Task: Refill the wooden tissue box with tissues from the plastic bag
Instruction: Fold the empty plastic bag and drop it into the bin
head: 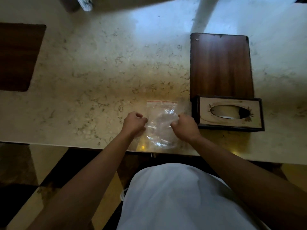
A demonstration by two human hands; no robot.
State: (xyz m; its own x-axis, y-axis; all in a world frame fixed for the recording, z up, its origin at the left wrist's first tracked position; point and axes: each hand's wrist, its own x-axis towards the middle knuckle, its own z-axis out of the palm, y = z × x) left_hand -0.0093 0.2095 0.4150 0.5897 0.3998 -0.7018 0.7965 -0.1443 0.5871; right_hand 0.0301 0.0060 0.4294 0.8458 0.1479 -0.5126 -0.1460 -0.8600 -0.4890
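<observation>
A clear plastic zip bag with a red seal line lies flat on the marble counter near its front edge. My left hand pinches the bag's left side and my right hand pinches its right side, both with fingers curled. I cannot tell what the bag holds. The wooden tissue box stands just right of my right hand; its pale face with an oval opening faces me and something white shows inside. A dark wooden panel lies flat behind the box.
A dark brown mat lies at the counter's left. The counter's front edge runs just below the bag. Beneath it are a patterned floor and my white shirt.
</observation>
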